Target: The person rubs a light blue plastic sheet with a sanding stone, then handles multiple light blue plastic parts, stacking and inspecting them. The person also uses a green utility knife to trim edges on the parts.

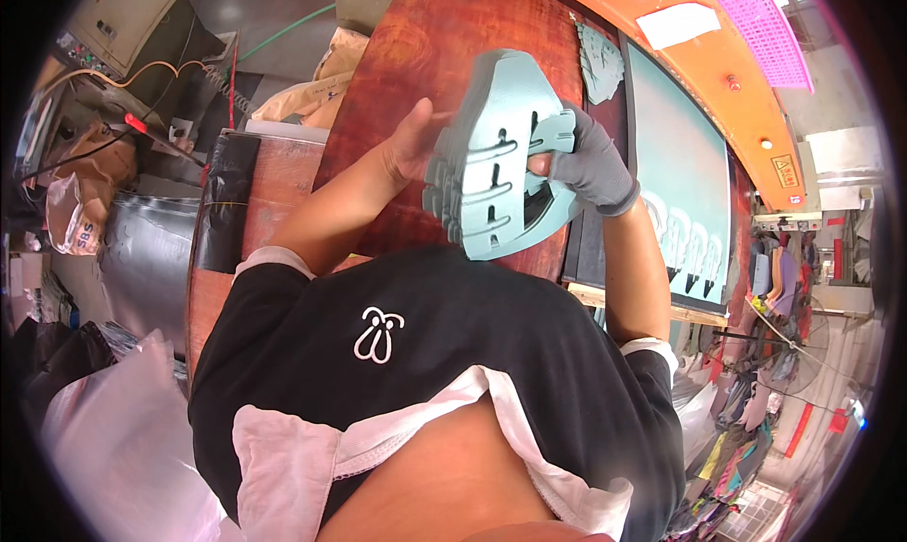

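Observation:
A stack of pale teal cut sheet pieces (515, 178), curved and slotted like shoe uppers, is held up over the table in front of my chest. My right hand (597, 164), in a grey glove with bare fingertips, is closed on its right edge, thumb on the near face. My left hand (414, 143), bare, is beside the stack's left edge with the thumb stretched up and apart. Its other fingers are mostly hidden behind the pieces, so whether they touch the stack is unclear. The layered edges of the stack fan out on the left.
Beneath my hands is a reddish-brown table (397, 51). Right of it, a teal sheet (680, 136) with cut-out shapes lies under an orange machine beam (727, 79). More teal pieces (601, 62) lie at the table's far right. Brown paper bags (316, 88) stand left.

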The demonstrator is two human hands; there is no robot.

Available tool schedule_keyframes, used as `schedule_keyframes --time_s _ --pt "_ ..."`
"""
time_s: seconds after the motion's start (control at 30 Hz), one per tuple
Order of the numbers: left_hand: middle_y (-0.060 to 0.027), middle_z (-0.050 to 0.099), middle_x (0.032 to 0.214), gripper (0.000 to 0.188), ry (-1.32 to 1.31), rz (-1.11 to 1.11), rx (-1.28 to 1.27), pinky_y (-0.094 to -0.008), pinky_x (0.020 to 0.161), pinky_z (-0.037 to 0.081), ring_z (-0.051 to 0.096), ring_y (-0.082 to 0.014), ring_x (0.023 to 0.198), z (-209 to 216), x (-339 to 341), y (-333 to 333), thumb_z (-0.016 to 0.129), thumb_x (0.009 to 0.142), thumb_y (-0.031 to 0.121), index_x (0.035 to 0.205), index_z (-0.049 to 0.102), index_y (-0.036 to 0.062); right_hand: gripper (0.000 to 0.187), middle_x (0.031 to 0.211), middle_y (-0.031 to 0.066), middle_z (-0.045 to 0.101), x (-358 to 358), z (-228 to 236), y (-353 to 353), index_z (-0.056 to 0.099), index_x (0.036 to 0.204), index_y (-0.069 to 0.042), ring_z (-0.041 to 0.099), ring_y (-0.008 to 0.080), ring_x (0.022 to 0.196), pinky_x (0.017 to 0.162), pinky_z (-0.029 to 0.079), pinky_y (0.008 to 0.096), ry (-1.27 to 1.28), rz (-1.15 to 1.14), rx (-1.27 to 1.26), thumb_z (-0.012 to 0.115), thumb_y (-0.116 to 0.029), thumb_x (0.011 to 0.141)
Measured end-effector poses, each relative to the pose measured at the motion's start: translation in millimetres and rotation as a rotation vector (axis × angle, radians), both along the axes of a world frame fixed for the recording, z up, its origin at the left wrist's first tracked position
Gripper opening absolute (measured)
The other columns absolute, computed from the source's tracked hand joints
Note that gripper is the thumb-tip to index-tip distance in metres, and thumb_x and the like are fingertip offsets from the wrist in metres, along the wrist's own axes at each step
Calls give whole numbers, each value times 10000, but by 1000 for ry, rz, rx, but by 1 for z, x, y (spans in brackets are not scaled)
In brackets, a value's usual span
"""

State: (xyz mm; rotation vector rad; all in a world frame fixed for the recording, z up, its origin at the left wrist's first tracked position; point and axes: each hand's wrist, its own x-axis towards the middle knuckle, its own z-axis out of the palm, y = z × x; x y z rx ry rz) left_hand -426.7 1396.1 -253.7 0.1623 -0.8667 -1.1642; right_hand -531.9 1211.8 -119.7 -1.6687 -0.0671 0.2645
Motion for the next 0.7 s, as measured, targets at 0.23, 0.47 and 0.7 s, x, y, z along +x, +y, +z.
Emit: schedule_keyframes --time_s 0.23,0.47,0.7 --pt "-128 359 1443 1156 66 -69 -285 -449 1052 348 379 -256 1308 -2 -7 -25 528 629 833 1453 244 73 506 1014 24 637 8 8 0 582 1121 -24 577 137 999 898 440 306 -62 179 23 787 -81 663" --pt "-163 378 1423 1031 -208 -103 -83 -446 1070 315 387 -273 1299 10 21 1 588 729 711 1420 292 5 637 1033 24 626 15 26 -9 547 1219 -10 564 128 1004 896 439 294 -121 266 -94 797 -82 637" --pt "-150 370 1431 1080 -189 78 -136 -435 1062 328 368 -268 1316 11 5 -3 633 690 707 1440 254 29 553 984 12 625 19 18 0 575 1158 -26 568 115 949 863 444 292 -65 271 -109 789 -70 651"
